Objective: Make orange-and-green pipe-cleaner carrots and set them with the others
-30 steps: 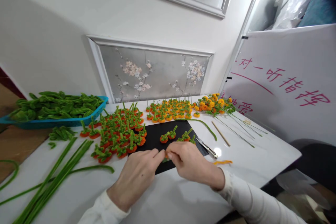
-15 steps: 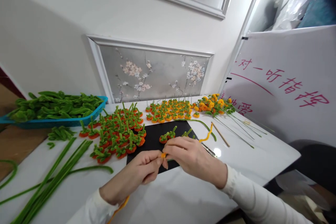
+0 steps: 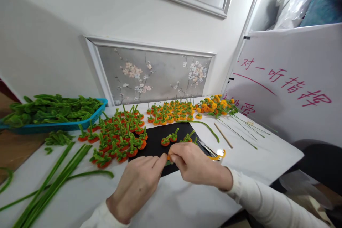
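My left hand (image 3: 143, 176) and my right hand (image 3: 193, 162) meet over the front of a black mat (image 3: 153, 135), fingers pinched together. Between their fingertips shows a small bit of an orange pipe cleaner (image 3: 168, 157); the rest of it there is hidden. An orange fuzzy tail (image 3: 221, 155) sticks out beyond my right hand, over the scissors (image 3: 207, 148). Just behind my hands, a few small orange persimmons with green stems (image 3: 166, 140) stand on the mat.
Many orange-red persimmons (image 3: 123, 142) crowd the mat's left, yellow-orange ones (image 3: 171, 112) the back. Long green pipe cleaners (image 3: 53, 181) lie at left, near a blue tray (image 3: 97, 114) of green pieces. A wooden stick (image 3: 223, 135) and a stemmed orange bunch (image 3: 217, 106) lie right.
My left hand has turned so its back faces up, and my right fingers have curled in. The orange tail has swung from upright behind my right hand to the right, over the scissors.
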Demonstrator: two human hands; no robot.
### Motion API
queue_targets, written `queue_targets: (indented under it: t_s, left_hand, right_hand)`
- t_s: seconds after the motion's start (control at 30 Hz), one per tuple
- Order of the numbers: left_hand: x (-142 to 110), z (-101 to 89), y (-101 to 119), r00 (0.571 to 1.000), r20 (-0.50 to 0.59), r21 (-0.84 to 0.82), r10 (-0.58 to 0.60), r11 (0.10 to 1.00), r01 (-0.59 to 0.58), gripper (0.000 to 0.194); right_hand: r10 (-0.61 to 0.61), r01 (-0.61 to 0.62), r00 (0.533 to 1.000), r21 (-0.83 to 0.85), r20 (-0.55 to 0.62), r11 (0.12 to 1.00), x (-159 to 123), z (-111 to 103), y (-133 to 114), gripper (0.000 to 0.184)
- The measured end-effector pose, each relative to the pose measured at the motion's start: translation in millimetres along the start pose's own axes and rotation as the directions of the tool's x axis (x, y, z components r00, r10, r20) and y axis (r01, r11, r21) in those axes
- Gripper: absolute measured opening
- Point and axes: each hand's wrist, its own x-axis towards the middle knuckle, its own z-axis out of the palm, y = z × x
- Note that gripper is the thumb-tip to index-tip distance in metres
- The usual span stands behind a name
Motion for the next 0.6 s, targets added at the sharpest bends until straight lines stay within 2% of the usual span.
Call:
queue_targets:
  t_s: [0.07, 0.1, 0.17, 0.2, 0.23, 0.3, 0.37, 0.4, 0.43, 0.5, 0.6]
  left_hand:
    - [-1.1, 1.1, 0.1, 0.999, -0.039, 0.03, 0.018, 0.999, -0.017, 0.029]
    - [-0.6, 0.0, 1.4, 0.999, -0.033, -0.026, -0.012, 1.0, 0.011, 0.028]
    - [2.1, -5.1, 5.9, 0.992, 0.048, -0.268, -0.12, 0.955, 0.128, 0.026]
    - [3.8, -8.3, 8.5, 0.976, 0.136, -0.426, -0.168, 0.88, 0.211, 0.029]
    - [5.4, -11.5, 11.0, 0.953, 0.229, -0.58, -0.2, 0.758, 0.299, 0.034]
    - [7.5, -16.2, 14.4, 0.885, 0.422, -0.78, -0.199, 0.418, 0.466, 0.042]
    - [7.9, -17.6, 15.3, 0.82, 0.551, -0.814, -0.159, 0.115, 0.569, 0.042]
    - [7.6, -17.1, 14.8, 0.801, 0.583, -0.806, -0.137, 0.026, 0.591, 0.039]
    - [7.2, -16.1, 13.8, 0.795, 0.595, -0.802, -0.121, -0.02, 0.597, 0.036]
    - [6.7, -13.8, 11.0, 0.805, 0.585, -0.81, -0.101, -0.023, 0.586, 0.031]
    - [7.7, -12.0, 7.4, 0.83, 0.544, -0.826, -0.122, 0.099, 0.555, 0.032]
  right_hand:
    - [-0.008, 0.008, 1.0, 0.036, 0.014, 0.999, 0.9, -1.6, 2.7, 0.017]
    - [-0.027, 0.027, 1.0, 0.01, 0.0, 1.0, 0.7, -2.6, 4.2, 0.016]
    - [-0.101, 0.096, 0.994, -0.1, -0.044, 0.99, -0.6, -5.0, 7.1, 0.014]
    - [-0.149, 0.138, 0.987, -0.159, -0.057, 0.978, -1.6, -6.2, 8.4, 0.015]
    - [-0.193, 0.176, 0.979, -0.205, -0.064, 0.963, -2.5, -7.1, 9.4, 0.017]
    - [-0.268, 0.242, 0.961, -0.252, -0.074, 0.937, -3.9, -8.4, 10.8, 0.021]
    - [-0.308, 0.276, 0.948, -0.268, -0.081, 0.923, -4.5, -8.6, 11.3, 0.022]
    - [-0.317, 0.284, 0.945, -0.277, -0.082, 0.918, -4.6, -8.4, 11.2, 0.022]
    - [-0.321, 0.287, 0.943, -0.286, -0.081, 0.914, -4.6, -8.0, 11.0, 0.02]
    - [-0.325, 0.288, 0.942, -0.303, -0.079, 0.909, -4.4, -7.2, 10.2, 0.017]
    - [-0.321, 0.281, 0.944, -0.313, -0.081, 0.907, -4.5, -6.1, 8.7, 0.016]
